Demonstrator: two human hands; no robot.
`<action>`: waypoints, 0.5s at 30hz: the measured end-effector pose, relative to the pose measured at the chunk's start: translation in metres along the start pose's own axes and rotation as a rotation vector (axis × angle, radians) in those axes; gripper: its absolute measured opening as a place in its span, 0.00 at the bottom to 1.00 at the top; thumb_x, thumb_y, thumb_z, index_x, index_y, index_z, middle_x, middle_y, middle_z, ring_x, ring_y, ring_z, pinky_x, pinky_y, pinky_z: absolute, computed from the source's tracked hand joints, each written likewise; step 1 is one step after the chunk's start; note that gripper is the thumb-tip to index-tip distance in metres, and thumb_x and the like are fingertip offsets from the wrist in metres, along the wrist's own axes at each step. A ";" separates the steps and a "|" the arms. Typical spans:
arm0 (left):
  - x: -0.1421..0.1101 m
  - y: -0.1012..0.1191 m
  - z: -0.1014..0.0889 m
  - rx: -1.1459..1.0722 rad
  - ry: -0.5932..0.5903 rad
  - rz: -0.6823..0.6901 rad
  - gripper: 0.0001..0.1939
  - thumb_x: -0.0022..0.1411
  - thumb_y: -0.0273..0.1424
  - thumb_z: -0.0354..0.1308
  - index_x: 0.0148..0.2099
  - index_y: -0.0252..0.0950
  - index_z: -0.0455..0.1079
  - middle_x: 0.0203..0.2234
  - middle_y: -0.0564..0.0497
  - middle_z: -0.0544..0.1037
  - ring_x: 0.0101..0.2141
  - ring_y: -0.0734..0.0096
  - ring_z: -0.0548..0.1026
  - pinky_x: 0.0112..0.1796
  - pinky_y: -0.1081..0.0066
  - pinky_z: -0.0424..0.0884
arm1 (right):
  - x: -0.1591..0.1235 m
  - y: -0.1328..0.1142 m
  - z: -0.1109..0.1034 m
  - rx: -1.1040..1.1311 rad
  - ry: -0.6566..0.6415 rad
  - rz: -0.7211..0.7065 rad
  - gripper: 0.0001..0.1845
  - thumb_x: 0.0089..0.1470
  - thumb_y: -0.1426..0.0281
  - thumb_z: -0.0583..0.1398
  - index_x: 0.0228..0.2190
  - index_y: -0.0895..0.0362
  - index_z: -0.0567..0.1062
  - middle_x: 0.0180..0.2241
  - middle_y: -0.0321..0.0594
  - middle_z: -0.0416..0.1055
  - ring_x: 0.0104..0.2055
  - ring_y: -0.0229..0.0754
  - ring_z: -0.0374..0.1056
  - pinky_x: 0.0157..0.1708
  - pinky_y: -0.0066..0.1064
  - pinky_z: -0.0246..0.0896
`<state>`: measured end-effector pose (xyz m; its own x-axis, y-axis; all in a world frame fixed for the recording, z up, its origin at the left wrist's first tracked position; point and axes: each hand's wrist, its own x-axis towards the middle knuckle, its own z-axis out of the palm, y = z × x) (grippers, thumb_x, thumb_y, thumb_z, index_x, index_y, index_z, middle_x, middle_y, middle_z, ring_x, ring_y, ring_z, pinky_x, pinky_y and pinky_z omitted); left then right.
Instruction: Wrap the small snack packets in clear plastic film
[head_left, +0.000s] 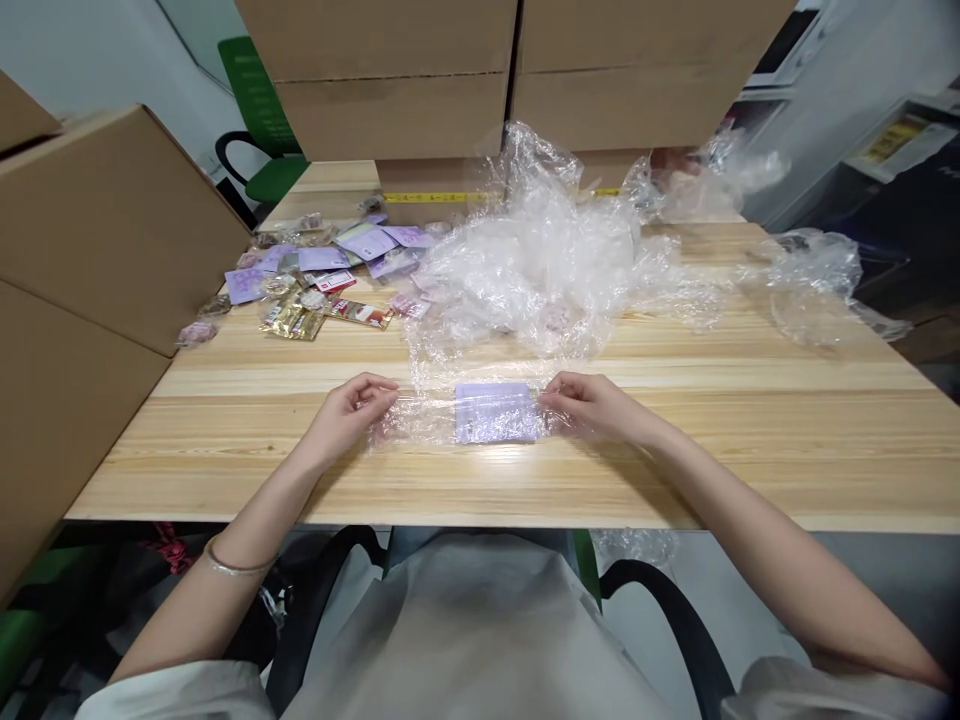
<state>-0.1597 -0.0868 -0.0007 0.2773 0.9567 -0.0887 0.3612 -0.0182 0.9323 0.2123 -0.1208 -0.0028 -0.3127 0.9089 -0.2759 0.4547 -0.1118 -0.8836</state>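
Wooden table (pixel 750 420), boxes behind. Left hand (pixel 349 420) and right hand (pixel 592 400) pinch clear plastic wrap (pixel 420 420) at opposite sides, fingertips nearly closed, probably keeping it flat around the purple packet (pixel 496 412), lying between them near the front edge.

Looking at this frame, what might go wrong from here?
The clear film pinched by the left hand and right hand looks thin and crinkled, so it could tear or bunch up. The purple packet lies with it between the hands and might slide out of line. The film also seems to reach back toward the big crumpled heap, which may get dragged along.
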 end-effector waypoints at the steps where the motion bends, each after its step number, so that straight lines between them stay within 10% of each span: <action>1: 0.004 -0.004 0.001 0.017 0.037 -0.032 0.18 0.59 0.44 0.63 0.44 0.36 0.71 0.21 0.57 0.69 0.19 0.75 0.69 0.21 0.76 0.65 | 0.005 0.002 0.000 -0.021 0.020 0.023 0.18 0.57 0.52 0.59 0.31 0.55 0.69 0.22 0.34 0.71 0.24 0.38 0.70 0.25 0.30 0.62; 5: 0.002 -0.005 0.005 0.313 0.273 0.106 0.17 0.60 0.37 0.61 0.49 0.35 0.70 0.26 0.54 0.71 0.25 0.70 0.71 0.26 0.71 0.69 | 0.015 0.006 0.004 -0.155 0.069 0.059 0.21 0.58 0.51 0.57 0.25 0.55 0.67 0.18 0.33 0.69 0.19 0.37 0.67 0.24 0.30 0.60; 8: -0.015 0.012 0.019 0.641 0.470 0.620 0.20 0.62 0.27 0.58 0.56 0.37 0.67 0.40 0.46 0.73 0.41 0.63 0.74 0.41 0.63 0.74 | 0.017 0.002 0.009 -0.311 0.108 0.054 0.19 0.61 0.54 0.55 0.26 0.54 0.68 0.18 0.35 0.71 0.21 0.39 0.69 0.27 0.31 0.62; 11: -0.029 0.028 0.044 0.842 0.029 1.033 0.22 0.65 0.24 0.54 0.60 0.38 0.64 0.46 0.43 0.75 0.49 0.61 0.74 0.47 0.62 0.73 | 0.012 -0.007 0.015 -0.477 0.152 0.068 0.17 0.63 0.57 0.53 0.30 0.55 0.71 0.20 0.39 0.73 0.24 0.43 0.72 0.29 0.33 0.65; 15: -0.021 0.023 0.069 1.019 -0.350 0.810 0.27 0.64 0.27 0.52 0.65 0.32 0.60 0.63 0.36 0.65 0.65 0.44 0.58 0.61 0.46 0.59 | -0.004 -0.013 0.024 -0.778 0.374 -0.223 0.20 0.62 0.60 0.53 0.48 0.61 0.72 0.42 0.54 0.78 0.44 0.53 0.75 0.41 0.45 0.70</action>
<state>-0.0958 -0.1270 -0.0020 0.8819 0.4528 0.1317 0.4418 -0.8910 0.1045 0.1881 -0.1328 0.0006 -0.2308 0.9638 0.1337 0.8957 0.2641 -0.3577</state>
